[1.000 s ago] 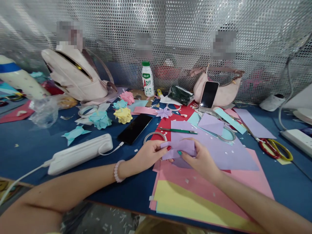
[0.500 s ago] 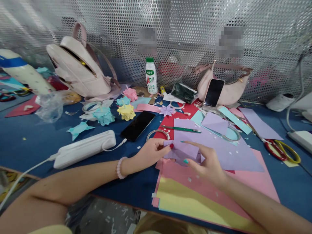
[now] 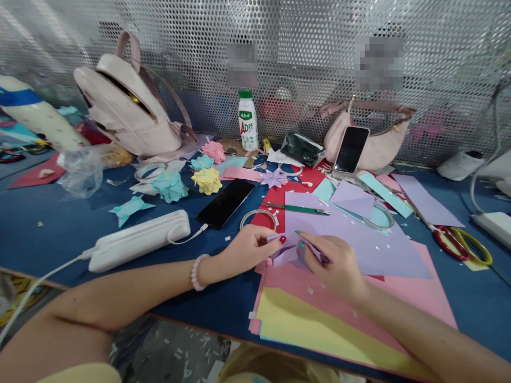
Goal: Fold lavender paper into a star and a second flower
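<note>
A folded piece of purple paper (image 3: 288, 255) is held between both hands above the stacked sheets. My left hand (image 3: 251, 247) pinches its left side, thumb on top. On the right side, my right hand (image 3: 333, 263) grips the paper between thumb and fingers; part of the fold is hidden behind those fingers. Beneath lie a large purple sheet (image 3: 383, 252), a pink sheet (image 3: 423, 298) and a yellow sheet (image 3: 303, 316). Just beyond the hands are a green craft knife (image 3: 297, 209) and a roll of tape (image 3: 244, 217).
Left of the hands lie a white power bank (image 3: 139, 239) and a black phone (image 3: 227, 203). Folded paper shapes, like the yellow one (image 3: 207, 181), sit behind. Scissors (image 3: 463, 246) lie at right. A bottle (image 3: 248, 122), backpack (image 3: 128, 106) and handbag (image 3: 383, 146) stand along the mesh wall.
My right thumb and fingers have closed on the purple paper, where they were spread apart before. The paper's right side has tilted and folded up. My left hand keeps its pinch.
</note>
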Demonstrator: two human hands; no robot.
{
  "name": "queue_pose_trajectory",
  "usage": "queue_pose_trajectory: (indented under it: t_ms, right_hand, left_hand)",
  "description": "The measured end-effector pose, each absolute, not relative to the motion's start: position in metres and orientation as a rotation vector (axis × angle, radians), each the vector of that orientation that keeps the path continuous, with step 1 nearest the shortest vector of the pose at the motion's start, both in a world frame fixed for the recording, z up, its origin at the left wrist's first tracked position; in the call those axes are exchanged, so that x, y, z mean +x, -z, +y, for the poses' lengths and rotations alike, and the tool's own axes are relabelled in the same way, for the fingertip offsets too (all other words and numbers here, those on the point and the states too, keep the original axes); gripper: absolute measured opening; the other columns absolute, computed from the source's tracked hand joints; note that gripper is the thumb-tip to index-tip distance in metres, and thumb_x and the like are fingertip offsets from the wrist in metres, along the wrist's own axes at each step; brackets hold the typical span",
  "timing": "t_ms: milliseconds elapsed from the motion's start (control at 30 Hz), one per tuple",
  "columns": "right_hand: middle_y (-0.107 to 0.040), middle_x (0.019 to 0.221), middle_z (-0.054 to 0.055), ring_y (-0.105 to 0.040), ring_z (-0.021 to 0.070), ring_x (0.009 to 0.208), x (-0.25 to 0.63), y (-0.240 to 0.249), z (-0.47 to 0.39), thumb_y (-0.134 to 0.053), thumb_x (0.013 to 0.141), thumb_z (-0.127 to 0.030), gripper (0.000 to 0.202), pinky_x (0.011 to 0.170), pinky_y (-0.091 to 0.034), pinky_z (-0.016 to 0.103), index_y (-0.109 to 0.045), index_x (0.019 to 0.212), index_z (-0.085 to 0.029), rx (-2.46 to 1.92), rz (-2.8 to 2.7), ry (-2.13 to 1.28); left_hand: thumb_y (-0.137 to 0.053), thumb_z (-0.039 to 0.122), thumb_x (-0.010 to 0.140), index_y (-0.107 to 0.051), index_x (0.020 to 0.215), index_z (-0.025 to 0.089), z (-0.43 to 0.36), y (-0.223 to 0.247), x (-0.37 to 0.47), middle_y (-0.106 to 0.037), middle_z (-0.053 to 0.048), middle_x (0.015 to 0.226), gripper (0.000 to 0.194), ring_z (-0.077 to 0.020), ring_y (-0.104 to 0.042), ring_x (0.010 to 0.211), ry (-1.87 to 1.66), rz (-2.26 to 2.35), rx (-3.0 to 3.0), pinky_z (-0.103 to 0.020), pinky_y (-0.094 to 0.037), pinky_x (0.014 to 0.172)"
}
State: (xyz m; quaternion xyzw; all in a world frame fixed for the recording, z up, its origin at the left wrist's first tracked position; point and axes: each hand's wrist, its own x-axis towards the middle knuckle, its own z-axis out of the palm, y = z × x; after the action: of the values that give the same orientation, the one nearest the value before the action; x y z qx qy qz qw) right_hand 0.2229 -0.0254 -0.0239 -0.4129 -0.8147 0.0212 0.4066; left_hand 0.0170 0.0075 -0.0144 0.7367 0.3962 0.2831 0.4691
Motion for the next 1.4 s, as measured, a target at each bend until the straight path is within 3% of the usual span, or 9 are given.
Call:
queue_pose_trajectory:
  t_ms: [133, 467, 900, 1067, 1167, 1233, 1300, 1400]
  right_hand:
    - [-0.057, 0.054, -0.001, -0.047, 0.0123, 0.048, 0.226, 0.024, -0.024, -0.048, 0.089, -0.011, 0.023, 0.053, -0.036, 0.026, -0.068, 0.099, -0.013, -0.968, -2.128, 0.02]
    - [-0.051, 0.057, 0.0, -0.042, 0.0141, 0.053, 0.234, 0.016, -0.022, -0.034, 0.094, -0.007, 0.033, 0.052, -0.025, 0.03, -0.064, 0.105, -0.012, -0.717, -2.444, 0.42]
    - [-0.059, 0.076, 0.006, -0.049, 0.0163, 0.067, 0.23, 0.016, -0.023, -0.043, 0.092, -0.009, 0.026, 0.061, -0.038, 0.032, -0.065, 0.105, -0.012, -0.624, -2.498, 0.487]
    - [-0.06, 0.103, 0.013, -0.053, 0.0227, 0.089, 0.232, 0.015, -0.023, -0.047, 0.083, -0.012, 0.03, 0.075, -0.045, 0.038, -0.065, 0.108, -0.015, -0.705, -2.413, 0.174]
    - [-0.054, 0.118, 0.015, -0.052, 0.0271, 0.107, 0.235, 0.011, -0.023, -0.047, 0.088, -0.028, 0.032, 0.086, -0.046, 0.045, -0.064, 0.112, -0.018, -0.686, -2.358, -0.258]
    - [-0.054, 0.119, 0.014, -0.052, 0.0255, 0.112, 0.234, 0.01, -0.022, -0.041, 0.093, -0.031, 0.033, 0.091, -0.046, 0.044, -0.065, 0.111, -0.019, -0.717, -2.237, -0.559]
    - [-0.057, 0.114, 0.012, -0.055, 0.0218, 0.108, 0.232, 0.011, -0.022, -0.04, 0.094, -0.026, 0.029, 0.09, -0.047, 0.039, -0.064, 0.109, -0.02, -0.836, -2.076, -0.766]
    - [-0.062, 0.101, 0.006, -0.059, 0.0165, 0.087, 0.227, 0.014, -0.021, -0.047, 0.09, -0.021, 0.029, 0.077, -0.051, 0.032, -0.055, 0.119, -0.022, -1.031, -1.924, -1.012]
  left_hand:
    - [-0.047, 0.037, 0.085, -0.038, 0.053, 0.017, 0.009, 0.014, 0.017, -0.036, 0.005, 0.049, 0.039, -0.0069, -0.038, 0.045, -0.667, 0.953, 1.757, -0.018, -0.029, 0.044]
    - [-0.051, 0.032, 0.078, -0.054, 0.06, 0.014, 0.012, 0.011, 0.019, -0.056, 0.001, 0.057, 0.025, -0.0096, -0.052, 0.052, -0.594, 0.883, 1.451, -0.019, -0.046, 0.052]
    - [-0.06, 0.039, 0.078, -0.054, 0.063, 0.013, 0.011, 0.019, 0.019, -0.056, 0.002, 0.058, 0.031, -0.0083, -0.054, 0.051, -0.586, 0.888, 1.324, -0.017, -0.048, 0.049]
    - [-0.062, 0.042, 0.078, -0.059, 0.07, 0.013, 0.012, 0.019, 0.019, -0.058, 0.001, 0.062, 0.03, -0.0089, -0.056, 0.053, -0.58, 0.848, 1.31, -0.017, -0.048, 0.05]
    - [-0.062, 0.043, 0.078, -0.062, 0.073, 0.012, 0.012, 0.018, 0.018, -0.06, 0.0, 0.063, 0.031, -0.0097, -0.056, 0.054, -0.605, 0.84, 1.331, -0.018, -0.049, 0.051]
    - [-0.062, 0.043, 0.078, -0.062, 0.073, 0.012, 0.012, 0.017, 0.018, -0.059, 0.0, 0.063, 0.032, -0.0099, -0.056, 0.055, -0.616, 0.859, 1.364, -0.018, -0.05, 0.051]
    - [-0.061, 0.043, 0.079, -0.064, 0.075, 0.012, 0.011, 0.018, 0.018, -0.06, 0.0, 0.064, 0.032, -0.0096, -0.056, 0.055, -0.626, 0.869, 1.397, -0.018, -0.05, 0.051]
    - [-0.059, 0.042, 0.081, -0.066, 0.08, 0.012, 0.01, 0.019, 0.019, -0.063, -0.001, 0.069, 0.031, -0.0098, -0.057, 0.057, -0.627, 0.852, 1.411, -0.018, -0.051, 0.052]
